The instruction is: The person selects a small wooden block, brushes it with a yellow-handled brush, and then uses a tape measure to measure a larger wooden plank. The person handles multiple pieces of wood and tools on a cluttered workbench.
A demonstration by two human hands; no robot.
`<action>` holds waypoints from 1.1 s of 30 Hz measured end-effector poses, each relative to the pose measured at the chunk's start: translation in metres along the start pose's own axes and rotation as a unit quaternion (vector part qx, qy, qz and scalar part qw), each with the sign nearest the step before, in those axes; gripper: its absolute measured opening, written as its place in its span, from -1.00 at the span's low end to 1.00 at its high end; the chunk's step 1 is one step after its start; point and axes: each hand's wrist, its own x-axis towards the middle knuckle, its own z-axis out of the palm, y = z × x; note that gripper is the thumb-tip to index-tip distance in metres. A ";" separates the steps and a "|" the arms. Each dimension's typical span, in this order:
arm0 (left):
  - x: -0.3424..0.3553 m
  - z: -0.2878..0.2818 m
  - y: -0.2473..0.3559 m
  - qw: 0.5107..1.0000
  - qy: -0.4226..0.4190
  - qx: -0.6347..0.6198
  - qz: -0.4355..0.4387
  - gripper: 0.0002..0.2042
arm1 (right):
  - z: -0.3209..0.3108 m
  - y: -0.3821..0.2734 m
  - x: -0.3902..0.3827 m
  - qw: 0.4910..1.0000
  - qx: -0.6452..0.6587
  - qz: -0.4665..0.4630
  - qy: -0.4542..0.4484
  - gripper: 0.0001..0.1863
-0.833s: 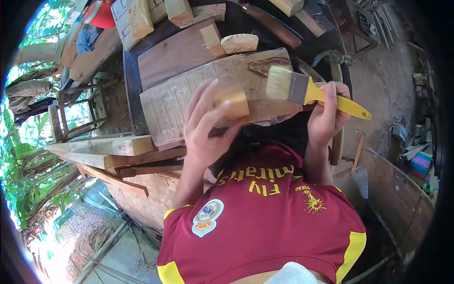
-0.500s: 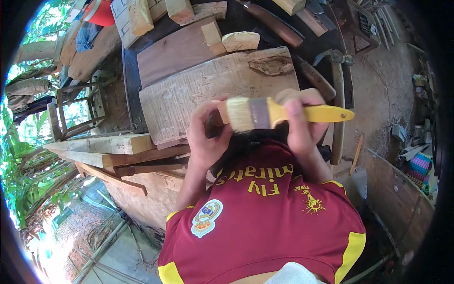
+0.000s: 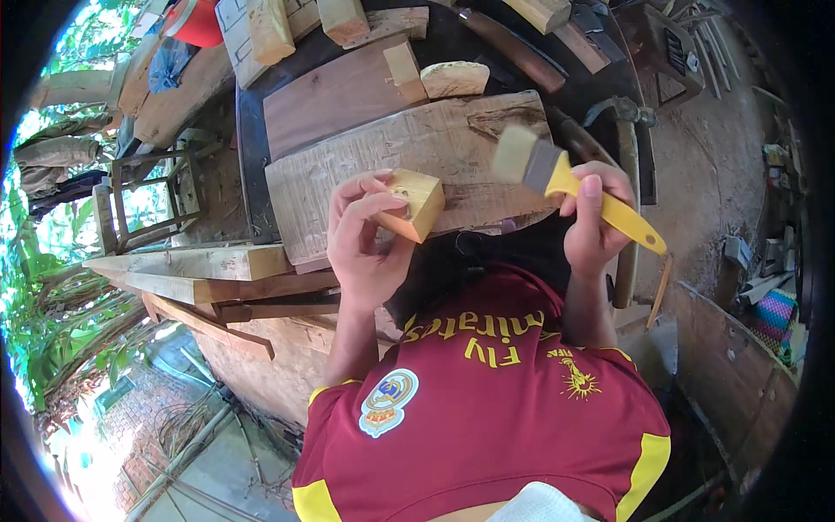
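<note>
My left hand (image 3: 361,244) grips a small yellowish wooden block (image 3: 416,202) from its left side, with a small dark patch on the face turned up. My right hand (image 3: 591,217) is closed round the yellow handle of a flat paintbrush (image 3: 544,165), whose pale bristles point up and left, apart from the block and blurred. Behind both hands lies a wide, rough plank (image 3: 326,196) with a dark hollow near its right end. A hammer (image 3: 626,148) lies just right of the plank, beside a wooden-handled tool (image 3: 574,135).
The dark worktable (image 3: 257,204) carries a reddish board (image 3: 322,113), several wood offcuts (image 3: 452,78) and another handled tool (image 3: 513,48). Long boards (image 3: 200,261) jut out at the left, near a wooden frame (image 3: 148,191) and a red container (image 3: 191,22). A panel (image 3: 713,357) stands at lower right.
The brush was across the block half a second ago; it has since moved right and tipped bristles-up, away from it. The block, earlier partly hidden, now shows in my left hand.
</note>
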 end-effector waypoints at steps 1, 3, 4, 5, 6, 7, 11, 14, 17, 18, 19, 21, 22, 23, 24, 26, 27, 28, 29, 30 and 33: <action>0.001 0.003 0.001 1.000 0.016 -0.014 -0.003 -0.52 | 0.002 0.001 0.000 1.000 0.002 -0.008 -0.016 -0.88; 0.001 0.002 0.000 0.999 0.027 0.026 0.017 -0.54 | 0.006 0.004 -0.001 0.998 0.005 -0.023 -0.049 -0.87; 0.001 -0.001 -0.005 0.996 0.021 0.077 0.038 -0.56 | 0.008 0.001 -0.002 0.998 0.027 0.003 -0.064 -0.83; 0.000 -0.003 -0.008 0.990 0.016 0.128 0.060 -0.57 | 0.009 0.001 0.000 0.996 0.036 -0.007 -0.087 -0.81; 0.000 -0.005 -0.010 0.986 0.019 0.152 0.072 -0.58 | 0.011 0.003 0.003 0.993 0.044 -0.016 -0.111 -0.78; 0.000 -0.006 -0.011 0.980 0.023 0.178 0.083 -0.59 | 0.012 0.003 0.006 0.989 0.054 -0.026 -0.136 -0.76; 0.002 -0.008 -0.007 0.976 0.021 0.192 0.100 -0.61 | 0.014 -0.001 0.009 0.976 -0.010 0.040 -0.216 -0.71; 0.003 -0.015 -0.001 0.981 -0.025 0.181 0.073 -0.62 | 0.010 -0.003 0.009 0.972 -0.026 0.054 -0.225 -0.69; 0.007 -0.018 0.002 0.985 -0.032 0.156 0.065 -0.61 | 0.008 -0.004 0.010 0.969 0.008 0.052 -0.240 -0.65; 0.005 -0.019 -0.001 0.990 -0.033 0.131 0.037 -0.58 | 0.009 -0.005 0.011 0.968 0.025 0.051 -0.245 -0.63; 0.000 -0.018 -0.006 0.994 -0.032 0.104 0.009 -0.55 | 0.010 -0.005 0.012 0.968 0.039 0.038 -0.246 -0.58; -0.006 -0.016 -0.009 0.997 -0.026 0.059 -0.033 -0.49 | 0.012 -0.007 0.013 0.967 0.067 0.012 -0.247 -0.49; -0.006 -0.014 -0.008 0.998 -0.022 0.040 -0.046 -0.48 | 0.013 -0.006 0.014 0.963 0.069 0.006 -0.262 -0.44; -0.006 -0.013 -0.008 0.998 -0.018 0.021 -0.060 -0.46 | 0.014 -0.005 0.015 0.958 0.070 0.001 -0.277 -0.39; -0.007 -0.013 -0.009 0.998 -0.023 0.021 -0.059 -0.43 | 0.014 -0.004 0.016 0.954 0.072 -0.004 -0.292 -0.34; -0.008 -0.014 -0.011 0.998 -0.030 0.021 -0.058 -0.38 | 0.015 -0.006 0.022 0.937 0.056 -0.023 -0.344 -0.28; -0.007 -0.013 -0.009 0.998 -0.016 0.005 -0.056 -0.40 | 0.016 -0.008 0.026 0.927 0.048 -0.033 -0.370 -0.26; -0.005 -0.012 -0.005 0.998 -0.002 -0.010 -0.054 -0.42 | 0.019 -0.011 0.025 0.929 0.050 -0.011 -0.366 -0.29; -0.003 -0.012 -0.002 0.998 0.013 -0.025 -0.052 -0.45 | 0.020 -0.012 0.022 0.936 0.053 0.037 -0.346 -0.34; -0.001 -0.016 0.001 0.991 0.045 -0.100 -0.083 -0.48 | 0.019 -0.013 0.019 0.940 0.055 0.085 -0.325 -0.39; 0.004 -0.030 0.001 0.950 0.111 -0.250 -0.150 -0.56 | 0.023 -0.021 0.016 0.951 0.012 0.143 -0.275 -0.66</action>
